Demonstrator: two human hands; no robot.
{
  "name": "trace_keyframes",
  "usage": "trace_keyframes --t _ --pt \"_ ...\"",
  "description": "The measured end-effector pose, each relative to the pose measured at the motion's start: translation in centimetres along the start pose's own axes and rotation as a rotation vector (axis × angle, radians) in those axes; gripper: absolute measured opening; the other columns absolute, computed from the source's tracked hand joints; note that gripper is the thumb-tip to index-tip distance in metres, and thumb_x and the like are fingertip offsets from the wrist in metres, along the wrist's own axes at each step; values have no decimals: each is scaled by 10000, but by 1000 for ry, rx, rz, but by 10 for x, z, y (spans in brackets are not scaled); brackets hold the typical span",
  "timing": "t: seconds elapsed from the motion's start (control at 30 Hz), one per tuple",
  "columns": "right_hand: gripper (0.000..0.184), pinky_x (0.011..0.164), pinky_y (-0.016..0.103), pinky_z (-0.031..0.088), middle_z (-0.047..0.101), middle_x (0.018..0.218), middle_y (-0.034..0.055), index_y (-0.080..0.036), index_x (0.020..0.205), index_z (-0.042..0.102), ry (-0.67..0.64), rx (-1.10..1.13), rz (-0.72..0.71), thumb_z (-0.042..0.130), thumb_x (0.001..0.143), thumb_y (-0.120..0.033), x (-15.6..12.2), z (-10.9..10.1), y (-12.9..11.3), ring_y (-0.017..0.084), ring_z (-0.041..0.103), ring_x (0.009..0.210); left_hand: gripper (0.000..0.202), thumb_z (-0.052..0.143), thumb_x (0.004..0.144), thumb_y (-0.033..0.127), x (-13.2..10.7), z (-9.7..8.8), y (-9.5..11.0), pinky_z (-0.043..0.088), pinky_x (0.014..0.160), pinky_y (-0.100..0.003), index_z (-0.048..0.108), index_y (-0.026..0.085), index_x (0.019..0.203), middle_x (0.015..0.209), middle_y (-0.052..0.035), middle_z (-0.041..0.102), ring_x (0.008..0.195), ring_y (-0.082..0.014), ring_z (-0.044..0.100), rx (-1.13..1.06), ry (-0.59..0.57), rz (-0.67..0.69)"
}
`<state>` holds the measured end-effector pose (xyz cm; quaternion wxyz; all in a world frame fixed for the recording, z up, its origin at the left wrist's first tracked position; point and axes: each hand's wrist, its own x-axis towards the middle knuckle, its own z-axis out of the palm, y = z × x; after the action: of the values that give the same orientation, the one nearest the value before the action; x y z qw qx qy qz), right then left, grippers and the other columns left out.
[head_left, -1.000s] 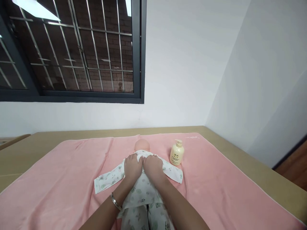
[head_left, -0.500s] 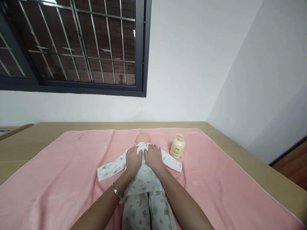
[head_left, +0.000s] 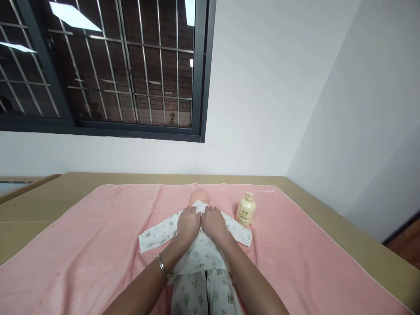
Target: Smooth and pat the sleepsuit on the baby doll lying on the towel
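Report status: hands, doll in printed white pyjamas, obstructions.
Left hand, right hand: both on upper torso of doll. Doll: flat on pink cloth. Pale-yellow pump bottle: upright, off right, clear of hands.

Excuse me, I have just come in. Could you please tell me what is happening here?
A person has the left hand and right hand side by side on the upper body of a doll in a patterned white outfit. The doll lies on a pink blanket, head away from the person, sleeves spread. A pump bottle is near the sleeve on the person's right.
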<state>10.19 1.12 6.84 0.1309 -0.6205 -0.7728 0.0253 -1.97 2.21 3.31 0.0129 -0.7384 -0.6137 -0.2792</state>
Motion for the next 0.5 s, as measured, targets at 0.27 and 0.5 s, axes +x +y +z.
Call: trace_keyframes --t 0.27,0.5 --pt "446 1019 394 334 557 1345 186 -93 1257 575 17 -15 60 299 1000 -331 5 0 4 273 486 1262 315 377 952 244 -9 -2 8 429 956 -382 654 116 1030 1060 -149 685 1046 -264 615 27 32 -26" --pt "369 1008 407 335 599 1251 235 -75 1195 618 24 -59 61 408 947 -248 -8 0 -15 296 537 1189 337 407 928 313 -1 3 -2 444 934 -369 662 117 1031 1034 -140 696 1033 -263 620 -105 32 -138"
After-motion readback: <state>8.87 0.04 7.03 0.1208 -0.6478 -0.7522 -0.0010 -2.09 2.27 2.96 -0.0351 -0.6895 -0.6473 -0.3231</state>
